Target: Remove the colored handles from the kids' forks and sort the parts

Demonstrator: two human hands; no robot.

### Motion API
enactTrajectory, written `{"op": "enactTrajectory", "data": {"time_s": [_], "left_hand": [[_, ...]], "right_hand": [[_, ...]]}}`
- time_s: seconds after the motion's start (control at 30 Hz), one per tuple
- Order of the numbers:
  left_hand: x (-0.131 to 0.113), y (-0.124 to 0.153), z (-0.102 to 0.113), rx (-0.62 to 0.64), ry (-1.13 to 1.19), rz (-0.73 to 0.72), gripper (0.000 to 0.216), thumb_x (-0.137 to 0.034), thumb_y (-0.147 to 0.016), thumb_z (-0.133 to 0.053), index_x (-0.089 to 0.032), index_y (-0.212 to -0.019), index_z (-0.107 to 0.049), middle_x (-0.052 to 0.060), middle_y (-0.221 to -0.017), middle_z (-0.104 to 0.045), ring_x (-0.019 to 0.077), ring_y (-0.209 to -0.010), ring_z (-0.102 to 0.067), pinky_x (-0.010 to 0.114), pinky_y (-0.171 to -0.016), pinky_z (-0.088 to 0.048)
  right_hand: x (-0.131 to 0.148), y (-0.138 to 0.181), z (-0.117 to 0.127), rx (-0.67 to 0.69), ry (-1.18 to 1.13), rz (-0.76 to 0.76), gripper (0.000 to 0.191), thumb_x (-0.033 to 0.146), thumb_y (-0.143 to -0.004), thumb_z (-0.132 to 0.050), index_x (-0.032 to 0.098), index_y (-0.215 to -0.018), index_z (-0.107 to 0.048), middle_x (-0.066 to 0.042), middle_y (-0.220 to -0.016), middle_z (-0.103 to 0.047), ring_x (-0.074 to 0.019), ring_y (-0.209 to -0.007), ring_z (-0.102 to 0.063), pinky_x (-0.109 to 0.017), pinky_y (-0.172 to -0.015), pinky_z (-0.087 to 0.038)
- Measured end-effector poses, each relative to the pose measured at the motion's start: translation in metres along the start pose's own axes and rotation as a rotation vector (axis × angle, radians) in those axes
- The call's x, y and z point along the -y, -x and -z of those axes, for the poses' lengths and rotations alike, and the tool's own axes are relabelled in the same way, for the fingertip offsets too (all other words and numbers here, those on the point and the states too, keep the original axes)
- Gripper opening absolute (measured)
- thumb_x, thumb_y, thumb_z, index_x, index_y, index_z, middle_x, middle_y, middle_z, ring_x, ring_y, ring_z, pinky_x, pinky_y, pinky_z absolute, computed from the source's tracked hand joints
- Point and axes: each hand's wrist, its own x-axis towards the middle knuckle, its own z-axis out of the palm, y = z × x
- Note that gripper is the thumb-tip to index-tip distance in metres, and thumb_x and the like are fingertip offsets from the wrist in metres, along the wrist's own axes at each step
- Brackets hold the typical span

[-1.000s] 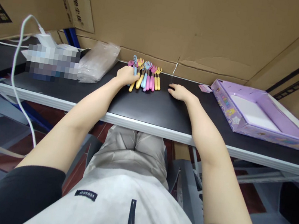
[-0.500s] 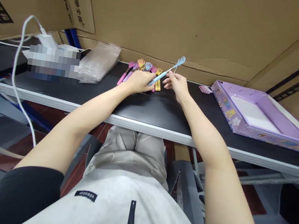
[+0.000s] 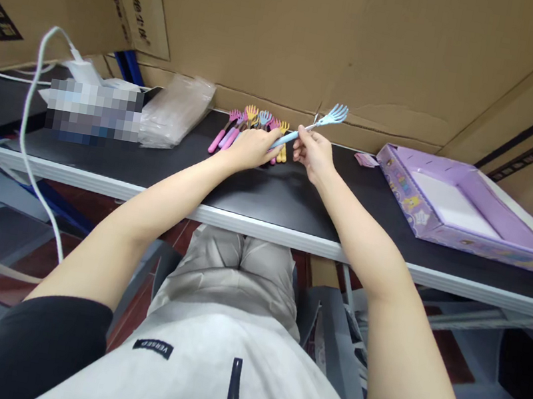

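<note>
Head view | facing forward-down | above lap (image 3: 230, 268), apparently near tabletop (image 3: 291, 200)

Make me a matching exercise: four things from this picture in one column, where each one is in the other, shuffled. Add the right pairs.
Things
1. Blue back scratcher
2. Purple box
3. Plastic bags
4. Other back scratchers

Places
A. On the table, to the right of the right hand
B. Bunched beside and behind the left hand
C. In the left hand's grip
D. To the left of the bunch

Pairs: 1-C, 2-A, 3-D, 4-B
</note>
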Motion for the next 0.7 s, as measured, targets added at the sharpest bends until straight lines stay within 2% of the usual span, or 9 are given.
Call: {"op": "enactTrajectory", "data": {"time_s": [0.2, 0.43, 0.7], "left_hand": [[0.006, -0.002, -0.003, -0.028, 0.036, -0.056, 0.029, -0.033, -0.106, -0.051, -0.014, -0.115, -0.070, 0.019, -0.101, -0.081, 0.0312, -0.098, -0.078, 0.034, -0.083, -0.053], [0.011, -0.005, -0.004, -0.100, 0.105, -0.086, 0.031, -0.038, -0.103, -0.052, -0.016, -0.102, -0.074, 0.016, -0.092, -0.080, 0.0319, -0.093, -0.077, 0.035, -0.081, -0.052], [0.010, -0.010, -0.004, -0.129, 0.128, -0.096, 0.031, -0.039, -0.102, -0.053, -0.017, -0.096, -0.074, 0.014, -0.083, -0.077, 0.0312, -0.088, -0.076, 0.035, -0.078, -0.050]], "right_hand": [[-0.002, -0.002, -0.003, -0.033, -0.037, 0.028, 0.055, 0.045, -0.089, -0.088, 0.022, -0.071, -0.041, 0.010, -0.054, -0.050, -0.0028, -0.041, -0.043, -0.014, -0.045, -0.039], [0.005, -0.005, -0.003, -0.051, -0.012, 0.057, 0.056, 0.036, -0.090, -0.086, 0.022, -0.069, -0.037, 0.011, -0.052, -0.044, -0.0016, -0.040, -0.037, -0.014, -0.042, -0.029], [0.015, -0.006, -0.002, -0.085, -0.040, 0.039, 0.048, 0.021, -0.098, -0.076, 0.020, -0.066, -0.039, 0.011, -0.052, -0.040, 0.0000, -0.040, -0.030, -0.013, -0.041, -0.024]]}}
